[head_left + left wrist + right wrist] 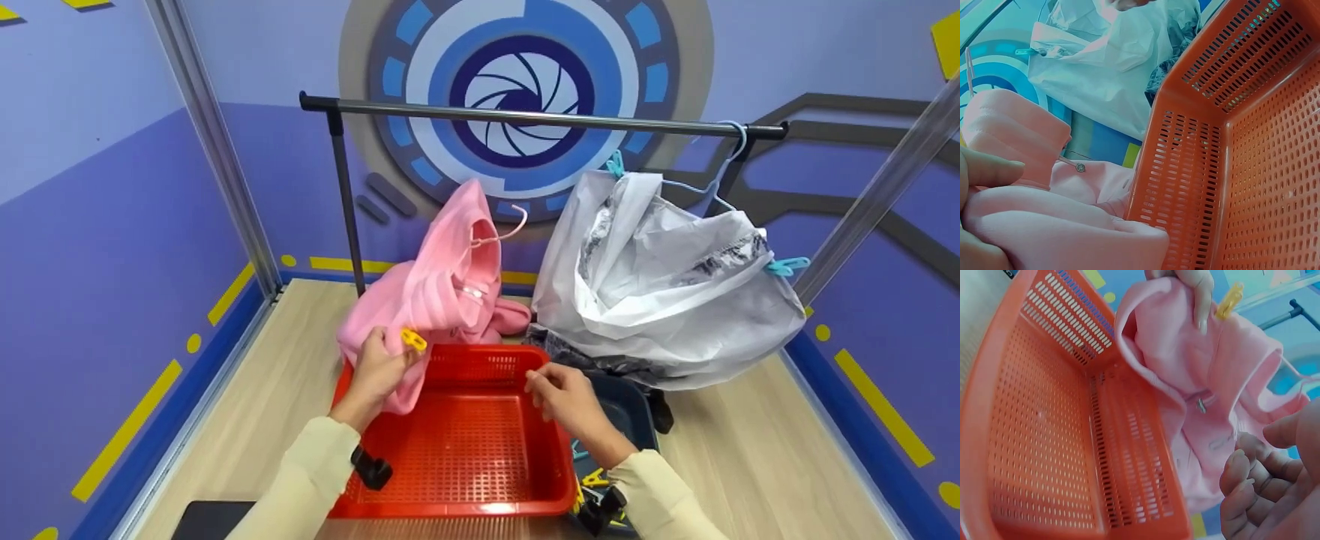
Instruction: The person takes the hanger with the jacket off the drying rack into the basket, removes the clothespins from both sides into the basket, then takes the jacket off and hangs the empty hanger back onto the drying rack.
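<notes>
My left hand (377, 369) grips the edge of a pink zipped garment (442, 289), part of which hangs into the red basket (465, 442). A yellow clothespin (413, 340) sits on the garment just beside the left fingers; the right wrist view shows this clothespin (1230, 301) on the pink cloth. From the garment's opening sticks a pink hanger (517, 221), its hook off the rail. My right hand (566, 397) hovers by the basket's right rim, fingers loosely curled with nothing between them.
A metal clothes rail (525, 116) crosses the back. On its right a blue hanger (724, 172) carries a white garment (675, 300) with turquoise clothespins (787, 266). A dark bin (626, 405) holding yellow clothespins (595, 478) stands right of the basket. A black flat object (210, 519) lies front left.
</notes>
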`<state>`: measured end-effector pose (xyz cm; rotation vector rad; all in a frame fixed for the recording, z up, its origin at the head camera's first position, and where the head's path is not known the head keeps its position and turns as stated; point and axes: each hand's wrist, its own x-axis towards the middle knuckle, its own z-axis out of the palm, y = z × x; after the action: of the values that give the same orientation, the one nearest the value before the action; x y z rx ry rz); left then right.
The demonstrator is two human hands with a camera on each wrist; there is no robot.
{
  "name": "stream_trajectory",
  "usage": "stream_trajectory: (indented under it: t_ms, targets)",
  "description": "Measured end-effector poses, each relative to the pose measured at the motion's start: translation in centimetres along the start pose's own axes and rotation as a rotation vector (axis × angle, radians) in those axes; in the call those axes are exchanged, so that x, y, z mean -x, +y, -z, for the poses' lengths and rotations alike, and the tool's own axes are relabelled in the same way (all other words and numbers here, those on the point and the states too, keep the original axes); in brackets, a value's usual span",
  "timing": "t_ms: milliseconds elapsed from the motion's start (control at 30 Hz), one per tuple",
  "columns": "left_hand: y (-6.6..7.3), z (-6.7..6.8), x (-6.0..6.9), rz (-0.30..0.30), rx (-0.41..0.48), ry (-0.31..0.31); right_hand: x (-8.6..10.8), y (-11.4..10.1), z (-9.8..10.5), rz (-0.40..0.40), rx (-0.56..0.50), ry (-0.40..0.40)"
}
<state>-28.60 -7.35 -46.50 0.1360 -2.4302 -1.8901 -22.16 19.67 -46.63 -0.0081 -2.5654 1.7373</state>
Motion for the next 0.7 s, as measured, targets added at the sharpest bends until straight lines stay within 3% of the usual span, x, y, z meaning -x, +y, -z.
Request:
stream_trajectory:
  t_ms: [233,467,700]
  targets:
    - [-0.2,-0.3,0.1,-0.003,-0.044,0.022,-0.2,-1.1,-1.0,0.040,0.002,-0.048]
    - [-0.5,-0.5,0.2,-0.009,-0.091,0.048,-0.3,-1.8,-2.3,0.095,0.054,-0.038]
    - [-0.4,-0.7,0.2,-0.008,-0.062,0.046,-0.4,-2.7,-3.5,0.111,0.012,-0.063]
